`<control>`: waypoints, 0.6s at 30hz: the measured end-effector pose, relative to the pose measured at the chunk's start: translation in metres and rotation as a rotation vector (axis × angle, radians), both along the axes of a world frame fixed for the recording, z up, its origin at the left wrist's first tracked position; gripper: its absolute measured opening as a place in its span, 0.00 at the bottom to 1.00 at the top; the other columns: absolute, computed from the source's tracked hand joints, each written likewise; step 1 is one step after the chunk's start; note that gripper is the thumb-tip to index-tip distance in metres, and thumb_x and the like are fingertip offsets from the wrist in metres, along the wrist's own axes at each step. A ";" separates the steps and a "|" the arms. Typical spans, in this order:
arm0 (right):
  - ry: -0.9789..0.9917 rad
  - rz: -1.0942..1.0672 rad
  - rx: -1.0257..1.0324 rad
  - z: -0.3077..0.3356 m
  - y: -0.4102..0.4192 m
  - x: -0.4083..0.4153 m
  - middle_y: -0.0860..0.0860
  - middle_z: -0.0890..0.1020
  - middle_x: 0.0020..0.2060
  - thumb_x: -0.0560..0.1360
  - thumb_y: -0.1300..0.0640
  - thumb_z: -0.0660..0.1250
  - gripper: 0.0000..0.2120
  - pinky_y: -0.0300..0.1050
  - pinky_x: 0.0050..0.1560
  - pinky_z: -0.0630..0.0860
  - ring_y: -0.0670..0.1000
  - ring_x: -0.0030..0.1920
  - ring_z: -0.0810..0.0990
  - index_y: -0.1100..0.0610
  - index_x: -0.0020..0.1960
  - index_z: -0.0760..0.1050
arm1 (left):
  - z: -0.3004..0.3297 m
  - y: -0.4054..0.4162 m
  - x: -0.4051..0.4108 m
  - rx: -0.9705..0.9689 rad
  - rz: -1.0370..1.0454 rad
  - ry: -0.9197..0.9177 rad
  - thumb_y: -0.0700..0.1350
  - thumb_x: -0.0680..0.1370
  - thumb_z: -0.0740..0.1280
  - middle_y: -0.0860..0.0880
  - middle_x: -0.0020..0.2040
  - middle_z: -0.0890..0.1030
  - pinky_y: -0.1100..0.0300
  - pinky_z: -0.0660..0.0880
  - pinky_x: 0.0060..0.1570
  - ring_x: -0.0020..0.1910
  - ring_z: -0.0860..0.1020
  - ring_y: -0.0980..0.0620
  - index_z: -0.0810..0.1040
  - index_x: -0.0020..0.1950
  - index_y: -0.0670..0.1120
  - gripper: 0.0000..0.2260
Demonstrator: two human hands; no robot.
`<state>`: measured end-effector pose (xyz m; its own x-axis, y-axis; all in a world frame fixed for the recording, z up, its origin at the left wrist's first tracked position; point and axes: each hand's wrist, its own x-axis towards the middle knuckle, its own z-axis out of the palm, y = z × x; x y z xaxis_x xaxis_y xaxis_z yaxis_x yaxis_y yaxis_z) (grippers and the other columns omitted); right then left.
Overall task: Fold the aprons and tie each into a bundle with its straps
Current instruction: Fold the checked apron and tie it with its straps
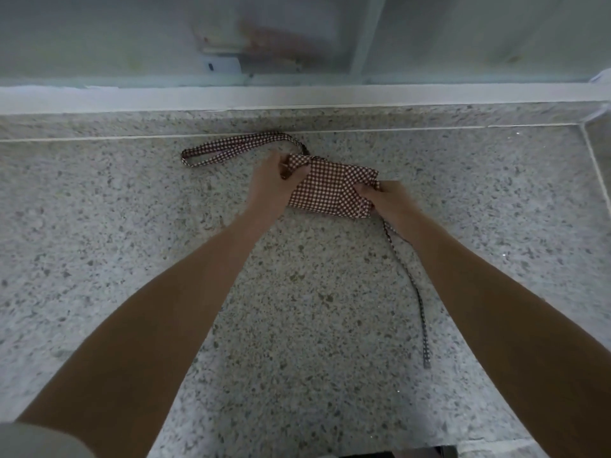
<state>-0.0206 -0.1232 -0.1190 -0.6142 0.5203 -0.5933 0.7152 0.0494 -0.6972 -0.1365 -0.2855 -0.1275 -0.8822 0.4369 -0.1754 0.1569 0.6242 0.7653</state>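
A brown-and-white checked apron point(327, 190) lies folded into a small packet on the speckled stone counter point(297, 309). My left hand point(272, 180) pinches its upper left corner, where the wide neck loop point(231, 147) runs off to the left along the counter's back. My right hand point(386, 200) grips the packet's right edge with curled fingers. A thin waist strap point(413, 289) trails from under my right hand toward the counter's near side.
A raised stone ledge point(297, 119) and a white sill point(297, 95) run along the back, with frosted glass point(132, 38) above. A seam in the stone point(595, 160) slants down the far right side.
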 end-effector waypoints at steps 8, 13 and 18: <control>-0.127 0.106 0.226 -0.008 0.001 -0.014 0.58 0.81 0.54 0.79 0.48 0.61 0.19 0.43 0.46 0.72 0.57 0.52 0.80 0.63 0.56 0.78 | -0.016 0.006 0.001 -0.214 0.141 -0.042 0.51 0.82 0.57 0.48 0.44 0.75 0.59 0.66 0.36 0.41 0.73 0.51 0.73 0.57 0.40 0.15; -0.210 0.115 0.303 -0.011 -0.001 -0.019 0.58 0.81 0.53 0.79 0.47 0.60 0.19 0.43 0.43 0.70 0.57 0.52 0.79 0.62 0.56 0.77 | -0.018 0.002 0.001 -0.084 0.162 -0.080 0.56 0.80 0.59 0.48 0.45 0.77 0.53 0.76 0.37 0.44 0.79 0.47 0.69 0.61 0.42 0.19; -0.226 0.140 0.324 -0.016 0.000 -0.022 0.58 0.81 0.53 0.79 0.48 0.59 0.19 0.43 0.43 0.71 0.57 0.52 0.80 0.62 0.57 0.77 | -0.023 0.001 0.016 -0.247 -0.174 0.577 0.41 0.77 0.61 0.39 0.62 0.72 0.48 0.75 0.52 0.59 0.73 0.40 0.64 0.66 0.43 0.18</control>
<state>-0.0429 -0.1230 -0.1346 -0.5653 0.6230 -0.5407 0.8193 0.3476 -0.4560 -0.1208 -0.2850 -0.1500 -0.7849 0.5891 0.1921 0.6143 0.6997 0.3647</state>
